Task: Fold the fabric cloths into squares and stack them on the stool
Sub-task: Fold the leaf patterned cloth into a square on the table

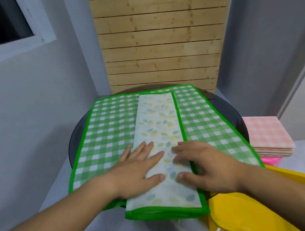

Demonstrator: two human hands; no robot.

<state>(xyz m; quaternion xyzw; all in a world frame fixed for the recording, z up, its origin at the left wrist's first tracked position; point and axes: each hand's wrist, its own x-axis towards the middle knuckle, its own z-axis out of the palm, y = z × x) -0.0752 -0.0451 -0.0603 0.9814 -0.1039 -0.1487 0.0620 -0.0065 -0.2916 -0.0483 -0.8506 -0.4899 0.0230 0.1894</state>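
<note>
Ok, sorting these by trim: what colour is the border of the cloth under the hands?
Bright green border, seen best in the head view.

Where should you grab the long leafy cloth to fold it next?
Probably its near end, pinching both corners, coming from the person's side. The cloth lies as a long strip running away across the table, and that green-edged end seems to hang past the rim, so fingers can slip under.

A dark round table (76, 138) carried 1 green checked cloth (108, 131), spread flat; beside it, a pink stool (272, 161) bore a stack of pink cloths (265, 132).
</note>
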